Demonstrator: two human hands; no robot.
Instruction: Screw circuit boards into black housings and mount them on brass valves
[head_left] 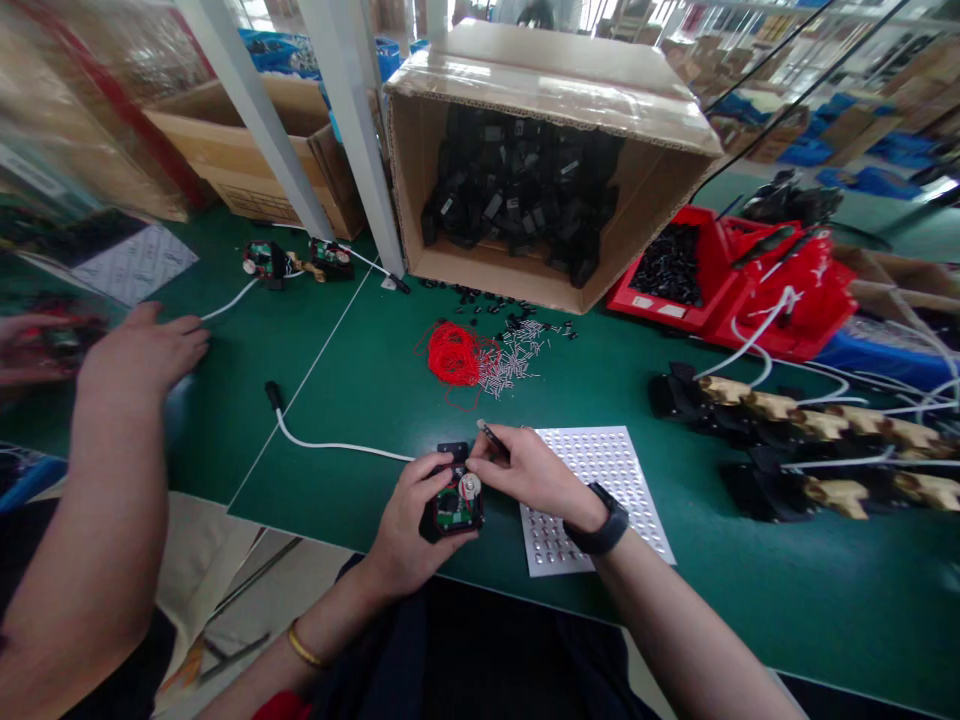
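Holding the small black plastic housing with a green circuit board inside (451,503) at the near edge of the green desk (750,560), the left hand (409,525) has its grip closed round the casing. The right hand (529,472) pinches a thin dark pen-like tool (493,436) just above it. The step seems best done with the casing kept level and the tool tip steady, beside the white dimpled tray (600,470).

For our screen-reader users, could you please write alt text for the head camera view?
A person's left hand grips a small open black device on a green table while the right hand works on it with a thin tool. A co-worker's hand rests at left.
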